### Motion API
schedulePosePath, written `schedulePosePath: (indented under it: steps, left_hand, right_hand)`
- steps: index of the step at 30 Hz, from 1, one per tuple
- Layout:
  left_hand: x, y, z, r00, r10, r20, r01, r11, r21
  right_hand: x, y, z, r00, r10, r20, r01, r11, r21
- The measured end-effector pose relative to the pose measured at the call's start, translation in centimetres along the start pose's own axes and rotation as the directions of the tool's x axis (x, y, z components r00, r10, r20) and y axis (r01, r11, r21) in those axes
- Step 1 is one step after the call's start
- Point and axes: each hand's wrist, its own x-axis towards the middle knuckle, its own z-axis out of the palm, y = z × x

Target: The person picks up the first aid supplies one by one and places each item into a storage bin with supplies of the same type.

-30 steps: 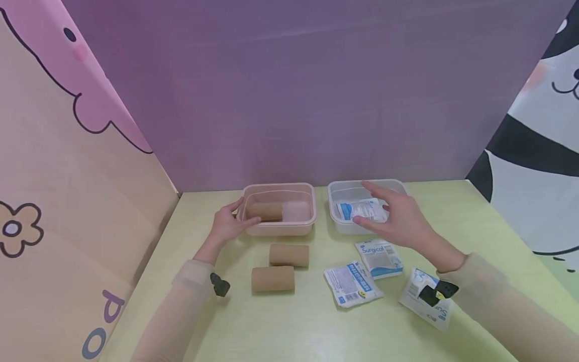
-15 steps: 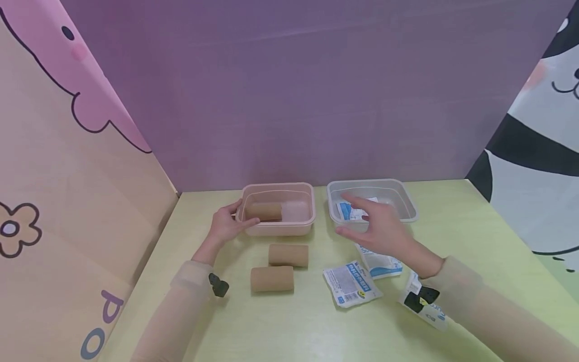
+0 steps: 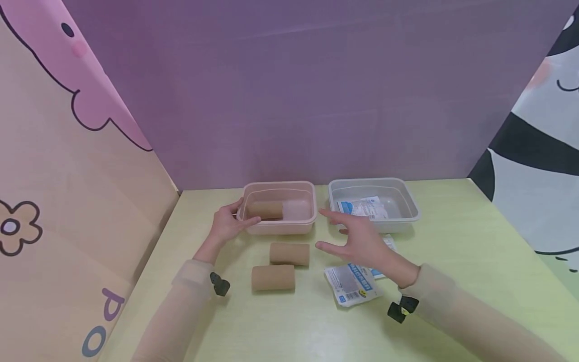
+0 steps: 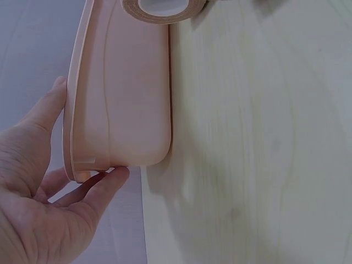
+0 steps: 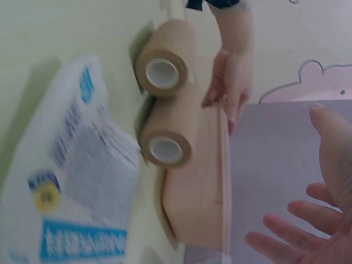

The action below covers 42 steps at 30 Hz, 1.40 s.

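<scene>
My left hand grips the left end of a pink plastic box, thumb on the rim and fingertips against its side in the left wrist view. Inside that box lies a brown bandage roll. Two more rolls, a nearer one and a farther one, lie on the table before it; the right wrist view shows their white cores. My right hand hovers with fingers spread and nothing held, right of the rolls. Beneath it are a white-and-blue packet and a partly hidden packet.
A whitish plastic box stands right of the pink one, with a white-and-blue packet inside. Behind both boxes rises a purple wall. Patterned panels flank the pale yellow table.
My right hand has moved left and toward me, from over the whitish box to beside the rolls. Its sleeve now covers the rightmost packet. The left hand has stayed on the pink box.
</scene>
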Motion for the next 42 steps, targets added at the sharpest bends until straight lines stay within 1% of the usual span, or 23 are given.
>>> schedulePosePath:
  steps: [7, 12, 16, 21, 24, 29, 37, 42]
  left_hand:
    - [-0.3, 0.4, 0.0, 1.000, -0.005, 0.008, 0.005, 1.000, -0.025]
    - [-0.4, 0.6, 0.1, 1.000, -0.009, 0.007, 0.009, 1.000, -0.007]
    - [-0.3, 0.5, 0.1, 1.000, -0.006, 0.003, 0.006, 1.000, -0.008]
    - [0.0, 0.2, 0.2, 1.000, -0.001, 0.009, 0.001, 1.000, -0.017]
    - [0.1, 0.3, 0.3, 1.000, -0.010, 0.008, 0.011, 1.000, -0.011]
    - [0.1, 0.4, 0.3, 1.000, -0.023, 0.009, 0.023, 1.000, -0.015]
    - [0.1, 0.4, 0.2, 1.000, -0.010, 0.002, 0.010, 1.000, -0.008]
    - [0.0, 0.5, 0.2, 1.000, -0.007, -0.002, 0.007, 1.000, -0.017]
  right_hand:
    - [0.0, -0.4, 2.6, 0.998, -0.053, 0.027, 0.053, 0.998, 0.026]
    - [-0.1, -0.9, 3.5, 0.996, -0.071, 0.052, 0.068, 0.996, 0.057]
    - [-0.1, -1.4, 4.4, 0.994, -0.097, 0.060, 0.092, 0.993, 0.070]
    - [-0.3, -1.9, 5.5, 0.991, -0.093, 0.096, 0.086, 0.994, 0.074]
    - [-0.3, -2.1, 6.0, 0.988, -0.110, 0.112, 0.103, 0.993, 0.063]
    - [-0.3, -2.7, 6.6, 0.981, -0.157, 0.115, 0.151, 0.987, 0.055]
    - [-0.7, -3.5, 7.6, 0.977, -0.123, 0.174, 0.123, 0.992, 0.013]
    - [-0.8, -3.5, 8.3, 0.972, -0.157, 0.176, 0.163, 0.986, -0.021]
